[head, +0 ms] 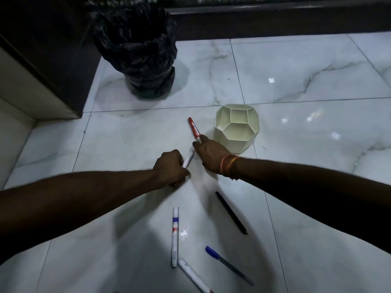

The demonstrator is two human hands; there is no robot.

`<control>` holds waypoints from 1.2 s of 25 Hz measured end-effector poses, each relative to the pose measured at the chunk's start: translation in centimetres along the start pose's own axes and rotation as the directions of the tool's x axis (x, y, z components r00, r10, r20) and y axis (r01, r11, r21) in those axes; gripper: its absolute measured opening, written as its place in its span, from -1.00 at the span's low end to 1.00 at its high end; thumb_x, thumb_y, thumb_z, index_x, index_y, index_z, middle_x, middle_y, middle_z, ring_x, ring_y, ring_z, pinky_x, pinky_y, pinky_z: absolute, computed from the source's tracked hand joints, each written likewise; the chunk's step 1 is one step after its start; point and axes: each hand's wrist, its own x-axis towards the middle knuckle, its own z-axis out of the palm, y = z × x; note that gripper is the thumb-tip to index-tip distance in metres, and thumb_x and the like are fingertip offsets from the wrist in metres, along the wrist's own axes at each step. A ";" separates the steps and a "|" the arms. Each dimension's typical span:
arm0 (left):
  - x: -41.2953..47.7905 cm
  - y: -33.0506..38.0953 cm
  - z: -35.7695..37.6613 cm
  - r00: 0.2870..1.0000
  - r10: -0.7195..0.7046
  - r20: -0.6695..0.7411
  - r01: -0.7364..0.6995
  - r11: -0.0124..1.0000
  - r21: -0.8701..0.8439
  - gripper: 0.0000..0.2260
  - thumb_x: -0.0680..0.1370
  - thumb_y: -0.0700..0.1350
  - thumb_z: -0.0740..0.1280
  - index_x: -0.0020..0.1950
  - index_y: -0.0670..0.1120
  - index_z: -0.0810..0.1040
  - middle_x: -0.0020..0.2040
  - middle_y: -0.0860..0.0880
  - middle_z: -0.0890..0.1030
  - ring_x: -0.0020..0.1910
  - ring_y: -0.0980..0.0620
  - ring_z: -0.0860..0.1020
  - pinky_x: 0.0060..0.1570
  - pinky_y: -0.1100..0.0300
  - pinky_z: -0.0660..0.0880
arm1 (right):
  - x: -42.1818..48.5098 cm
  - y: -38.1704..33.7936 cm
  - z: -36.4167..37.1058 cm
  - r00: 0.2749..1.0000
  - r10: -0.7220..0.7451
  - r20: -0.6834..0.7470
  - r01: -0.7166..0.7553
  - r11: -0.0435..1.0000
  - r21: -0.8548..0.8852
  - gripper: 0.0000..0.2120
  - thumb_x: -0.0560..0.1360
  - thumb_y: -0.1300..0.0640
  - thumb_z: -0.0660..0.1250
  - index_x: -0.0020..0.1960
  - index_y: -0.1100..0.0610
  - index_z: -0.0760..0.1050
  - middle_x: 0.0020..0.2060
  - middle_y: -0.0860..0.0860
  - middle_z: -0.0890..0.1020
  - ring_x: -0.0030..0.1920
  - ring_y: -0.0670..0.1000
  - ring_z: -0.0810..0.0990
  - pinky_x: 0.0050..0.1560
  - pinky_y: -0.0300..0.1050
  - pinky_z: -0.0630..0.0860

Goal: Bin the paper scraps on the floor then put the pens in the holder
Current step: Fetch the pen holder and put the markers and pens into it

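Pens first: red pen (193,129) was pinched at its near end by R hand (208,152), fingers curled on it, capped end pointing away, just left of the holder (232,144). L hand (170,167) was fisted round a white marker (189,157), one end sticking out up-right toward the R hand; the hands were close together. Can't tell if either pen was off the floor (296,70). Holder was cream, faceted, w/ honeycomb compartments, upright on the tile just beside the R hand. Four more lay loose nearer the camera: banded marker (175,236), white w/ a blue ring, lying approx straight fwd; black pen (231,212) diagonal near the R forearm; blue-capped pen (228,265) diagonal at lower right; second white marker (193,275) at the bottom edge, its end just beside the banded marker's. Bin (137,49) w/ black liner stood well back-left, next to a dark cabinet (42,60). Orange threads (229,166) sat on the R wrist. Floor was white marble tile.
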 end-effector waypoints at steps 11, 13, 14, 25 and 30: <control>1.1 -0.6 -4.0 0.971 -0.018 -0.238 -0.058 0.950 -0.308 -0.84 0.34 -0.17 0.50 -0.10 -0.05 0.65 -0.14 0.01 0.67 -0.10 0.02 0.61 -0.25 0.27 0.45 | -0.5 0.6 -0.9 0.999 -0.034 -0.041 0.030 0.995 -0.096 -0.48 0.49 0.27 0.20 0.45 0.13 0.30 -0.03 0.21 0.46 -0.14 0.23 0.54 -0.26 0.00 0.30; 1.0 0.9 -5.0 0.966 -0.025 -0.257 -0.084 0.910 -0.406 -0.85 0.34 -0.24 0.50 -0.12 -0.07 0.67 -0.14 -0.01 0.68 -0.09 0.00 0.63 -0.22 0.26 0.48 | -1.4 0.2 -2.5 0.996 -0.016 -0.082 0.015 1.000 -0.012 -0.54 0.44 0.26 0.23 0.34 0.13 0.43 -0.03 0.20 0.48 -0.14 0.23 0.55 -0.26 -0.04 0.32; 0.8 1.7 -5.4 0.964 -0.022 -0.264 -0.103 0.887 -0.451 -0.84 0.34 -0.26 0.50 -0.14 -0.07 0.67 -0.13 -0.02 0.68 -0.07 -0.01 0.64 -0.17 0.23 0.52 | -1.9 0.2 -3.5 0.994 -0.010 -0.113 0.012 1.000 0.023 -0.65 0.42 0.25 0.24 0.19 0.14 0.52 -0.03 0.18 0.50 -0.14 0.24 0.57 -0.27 -0.04 0.38; 0.4 12.4 -9.9 0.925 0.165 -0.343 -0.375 0.552 -0.745 -0.84 0.41 -0.19 0.52 -0.10 -0.01 0.61 -0.15 0.00 0.68 -0.09 0.00 0.67 -0.07 0.07 0.64 | -7.5 2.9 -14.3 0.788 0.325 -0.523 -0.033 0.870 0.491 -0.83 0.37 0.12 0.36 -0.03 0.08 0.57 -0.18 -0.03 0.66 -0.19 0.01 0.63 -0.13 -0.11 0.55; 0.3 16.8 -10.2 0.896 0.234 -0.378 -0.444 0.496 -0.746 -0.85 0.45 -0.18 0.49 0.00 -0.09 0.64 -0.08 -0.05 0.70 -0.04 -0.02 0.69 -0.12 0.18 0.63 | -8.0 5.0 -16.7 0.709 0.381 -0.593 -0.056 0.869 0.492 -0.82 0.44 0.17 0.33 0.03 0.10 0.61 -0.05 0.02 0.66 -0.12 -0.02 0.62 -0.01 -0.10 0.60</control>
